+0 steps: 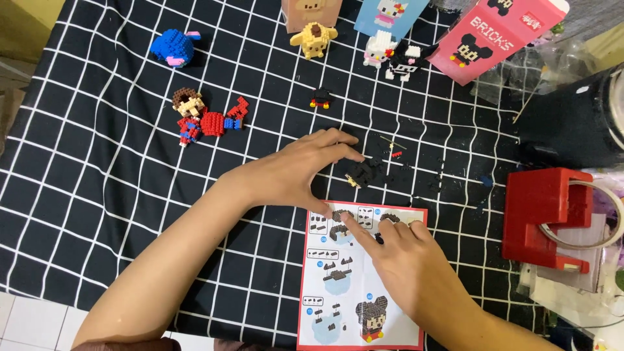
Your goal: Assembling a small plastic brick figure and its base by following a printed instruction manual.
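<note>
Red-bordered paper instruction sheet (338, 286) lies at the near edge of the bench (97, 214), which wears a black cloth with a white grid. My right hand (406, 260) rests on it, loose, index finger pressing a diagram, grasping nothing. Just beyond the sheet's far edge, my left hand (302, 172) curls open, fingertips touching a small black half-built brick figure (363, 173). At the far edge stand a yellow brick dog figure (313, 39) and a pink cardboard box (497, 36).

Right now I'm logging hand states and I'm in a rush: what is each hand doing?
Left hand: open, holding nothing, fingertips by the black brick assembly.
Right hand: fingers pressed on the instruction sheet; whether it pinches a brick cannot be told.
</note>
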